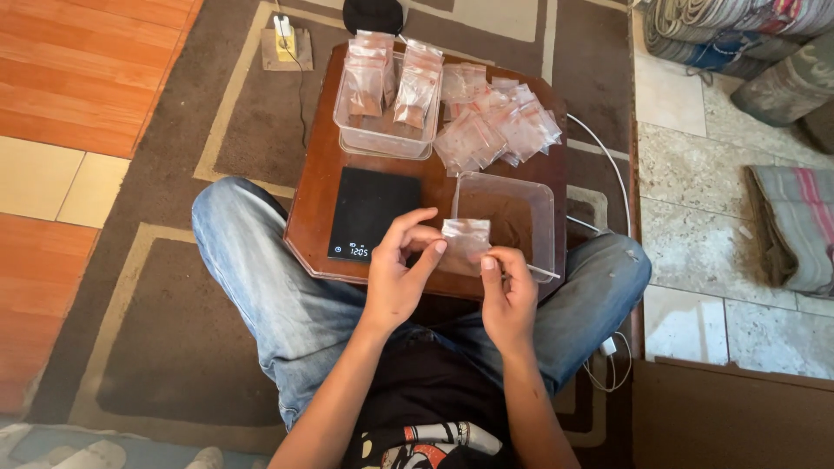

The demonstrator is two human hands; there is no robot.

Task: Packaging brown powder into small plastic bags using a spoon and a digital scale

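Note:
A small clear plastic zip bag (466, 236) is held between both hands above the near edge of a low dark wooden table (317, 187). My left hand (397, 271) pinches its left side with thumb and fingers. My right hand (508, 287) grips its lower right corner and also holds a thin white stick. Just behind the bag stands a clear plastic tub (543, 213) with brown powder in it. A black digital scale (367, 213) lies to the left of the tub.
Further back, another clear tub (382, 139) holds upright filled bags, with a loose heap of small bags (499, 126) beside it. A white cable (608, 165) runs along the table's right. My jeans-clad legs are crossed on a brown rug. Folded blankets (795, 226) lie right.

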